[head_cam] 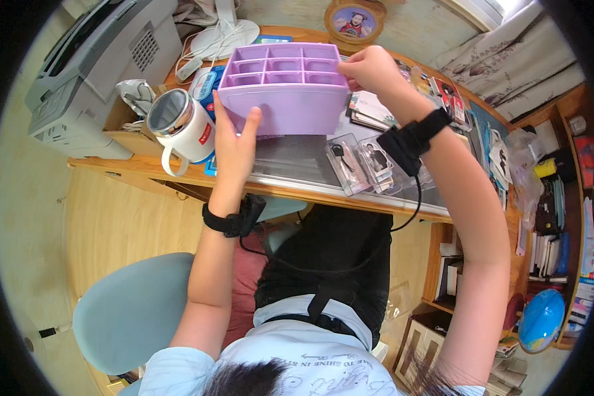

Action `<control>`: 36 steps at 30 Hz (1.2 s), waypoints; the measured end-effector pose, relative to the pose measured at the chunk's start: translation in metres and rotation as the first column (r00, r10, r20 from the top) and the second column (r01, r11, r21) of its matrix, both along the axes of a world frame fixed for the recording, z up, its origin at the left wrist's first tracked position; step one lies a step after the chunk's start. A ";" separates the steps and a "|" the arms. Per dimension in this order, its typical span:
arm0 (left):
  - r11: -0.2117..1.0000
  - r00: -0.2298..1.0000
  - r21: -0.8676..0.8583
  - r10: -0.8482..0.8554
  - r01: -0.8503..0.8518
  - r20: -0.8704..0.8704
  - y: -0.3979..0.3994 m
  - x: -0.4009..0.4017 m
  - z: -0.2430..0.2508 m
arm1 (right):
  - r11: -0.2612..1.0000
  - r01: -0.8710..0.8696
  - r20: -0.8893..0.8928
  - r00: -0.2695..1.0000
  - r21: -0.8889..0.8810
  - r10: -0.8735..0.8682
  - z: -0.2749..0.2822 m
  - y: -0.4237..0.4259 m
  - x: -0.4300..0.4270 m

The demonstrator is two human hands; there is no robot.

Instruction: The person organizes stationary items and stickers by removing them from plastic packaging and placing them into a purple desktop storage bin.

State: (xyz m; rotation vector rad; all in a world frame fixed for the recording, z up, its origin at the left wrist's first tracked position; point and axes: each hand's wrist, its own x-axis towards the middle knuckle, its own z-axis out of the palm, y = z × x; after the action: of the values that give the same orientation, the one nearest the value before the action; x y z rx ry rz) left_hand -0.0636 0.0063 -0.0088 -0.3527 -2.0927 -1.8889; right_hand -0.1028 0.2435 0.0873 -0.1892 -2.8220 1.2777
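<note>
A light purple plastic compartment organizer box (282, 109) stands at the back of the desk, tilted a little so its several open-topped cells show. No contents are visible in the cells. My left hand (235, 141) grips its front left corner, thumb on the front face and fingers along the left side. At the right side, my right hand (371, 69) pinches the rim, its fingertips partly hidden behind the edge. Just left of my left hand is a white lidded mug (190, 128). Clear plastic boxes (349, 166) holding small items and photo cards lie on the desk to the right.
A printer (99, 84) and a cardboard box (128, 128) occupy the left of the wooden desk (297, 190). Behind the organizer are a lamp base (237, 37) with cables and a framed picture (355, 22). Papers (369, 109) lie under my right arm. A blue chair (133, 312) stands at lower left.
</note>
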 end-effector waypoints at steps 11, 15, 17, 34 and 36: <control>0.996 0.996 -0.059 0.067 -0.063 0.062 0.004 -0.035 -0.017 | 0.989 0.043 -0.051 0.998 0.144 -0.036 -0.028 -0.006 -0.019; 0.938 0.958 -0.219 0.284 -0.270 0.038 -0.002 -0.038 -0.028 | 0.998 -0.055 0.032 0.998 -0.011 0.056 -0.021 -0.019 -0.017; 0.986 0.990 -0.110 0.133 -0.126 0.053 0.010 0.001 -0.021 | 0.997 -0.067 0.084 0.994 0.048 0.063 -0.017 -0.006 -0.009; 0.822 0.897 -0.375 -0.436 0.428 0.069 0.086 0.068 -0.016 | 0.993 0.036 -0.145 0.989 0.116 -0.018 -0.015 0.004 0.231; 0.862 0.908 -0.320 -0.418 0.394 -0.008 0.082 0.075 -0.012 | 0.970 0.114 -0.242 0.968 0.213 -0.060 -0.032 -0.009 0.217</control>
State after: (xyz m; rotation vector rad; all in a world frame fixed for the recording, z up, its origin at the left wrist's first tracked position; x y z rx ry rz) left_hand 0.0115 0.0883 -0.0212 -0.9984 -2.4093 -1.6985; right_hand 0.1145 0.2344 0.0556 -0.1425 -2.6927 0.8877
